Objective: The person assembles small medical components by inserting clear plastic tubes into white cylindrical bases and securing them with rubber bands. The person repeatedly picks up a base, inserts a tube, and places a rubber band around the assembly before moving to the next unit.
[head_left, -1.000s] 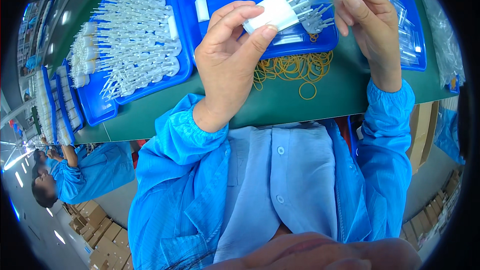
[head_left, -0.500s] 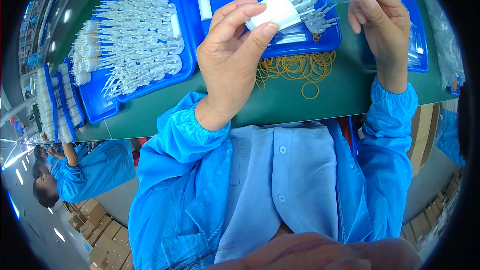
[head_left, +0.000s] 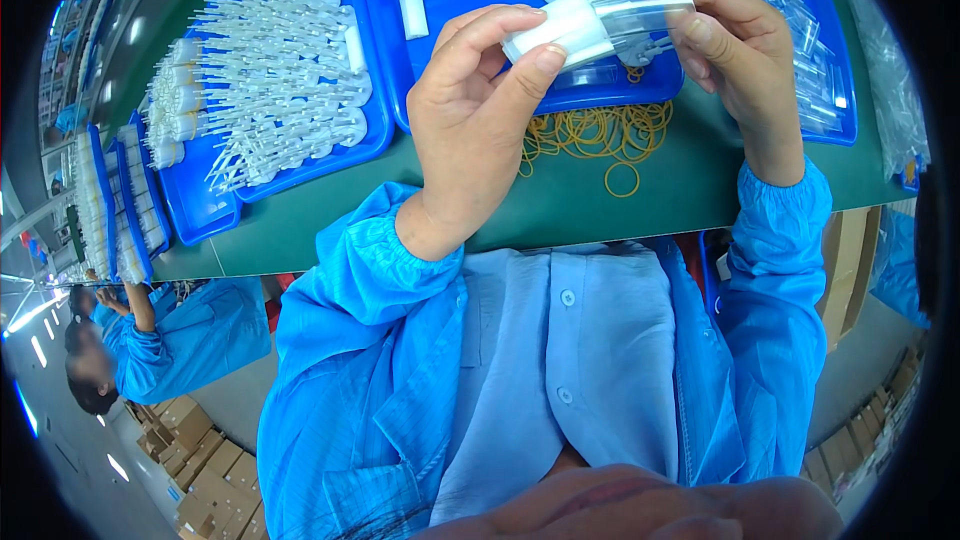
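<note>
Extending rightward from white block [head_left: 570, 28]: clear sleeve [head_left: 645, 12]

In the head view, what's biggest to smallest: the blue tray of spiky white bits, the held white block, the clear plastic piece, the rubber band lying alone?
1. Blue tray
2. White block and clear plastic piece: too alike to rank
3. Rubber band

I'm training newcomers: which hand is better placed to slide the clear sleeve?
Likely the right hand: it holds the clear plastic sleeve by its outer end, while the left hand grips the white block.
</note>
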`<action>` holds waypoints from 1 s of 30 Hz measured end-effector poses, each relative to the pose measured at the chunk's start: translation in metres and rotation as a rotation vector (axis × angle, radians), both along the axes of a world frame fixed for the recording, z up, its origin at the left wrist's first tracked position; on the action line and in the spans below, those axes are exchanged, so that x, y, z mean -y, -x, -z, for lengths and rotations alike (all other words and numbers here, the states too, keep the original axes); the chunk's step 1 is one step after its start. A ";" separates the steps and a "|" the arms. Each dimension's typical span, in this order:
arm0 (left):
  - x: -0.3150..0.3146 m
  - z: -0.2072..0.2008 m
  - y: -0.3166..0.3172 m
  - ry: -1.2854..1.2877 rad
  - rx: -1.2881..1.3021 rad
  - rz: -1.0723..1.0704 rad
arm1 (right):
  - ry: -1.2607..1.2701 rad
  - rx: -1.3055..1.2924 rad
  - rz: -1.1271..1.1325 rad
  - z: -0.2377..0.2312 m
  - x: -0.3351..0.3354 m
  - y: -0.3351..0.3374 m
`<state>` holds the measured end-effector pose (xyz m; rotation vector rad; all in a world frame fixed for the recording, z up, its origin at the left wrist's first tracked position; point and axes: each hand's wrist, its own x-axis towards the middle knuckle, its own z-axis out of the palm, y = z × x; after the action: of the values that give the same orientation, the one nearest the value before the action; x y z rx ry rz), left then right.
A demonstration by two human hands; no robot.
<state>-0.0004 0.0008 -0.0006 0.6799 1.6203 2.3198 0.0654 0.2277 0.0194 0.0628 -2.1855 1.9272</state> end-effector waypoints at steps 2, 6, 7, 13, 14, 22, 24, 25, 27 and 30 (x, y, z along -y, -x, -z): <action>0.000 0.000 -0.001 0.015 0.029 -0.003 | 0.028 0.014 0.006 0.001 0.002 0.001; 0.000 0.000 0.000 0.011 0.063 -0.005 | 0.056 0.000 -0.005 0.001 0.006 0.002; 0.000 0.001 0.000 0.001 0.067 -0.003 | 0.042 0.007 -0.005 0.000 0.007 0.002; -0.002 -0.001 0.000 -0.018 0.119 0.002 | -0.021 0.005 -0.027 -0.002 0.010 -0.001; -0.002 -0.001 -0.001 -0.015 0.116 0.001 | -0.037 -0.018 -0.036 -0.004 0.011 0.000; -0.002 -0.003 -0.004 0.034 0.047 -0.036 | -0.078 -0.036 -0.061 -0.008 0.016 0.001; -0.003 -0.002 -0.003 0.046 -0.033 -0.059 | -0.051 0.054 -0.040 -0.006 0.015 -0.002; -0.003 -0.002 -0.002 0.052 -0.075 -0.073 | -0.047 0.047 -0.052 -0.006 0.015 -0.003; -0.004 -0.003 -0.004 0.038 -0.066 -0.077 | -0.041 0.034 -0.077 -0.007 0.016 -0.003; -0.003 -0.003 -0.004 0.047 -0.061 -0.061 | -0.153 -0.155 -0.089 -0.008 0.018 0.004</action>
<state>0.0038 0.0042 0.0024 0.7074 1.7396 2.3168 0.0613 0.2095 0.0278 0.3282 -2.2553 1.7313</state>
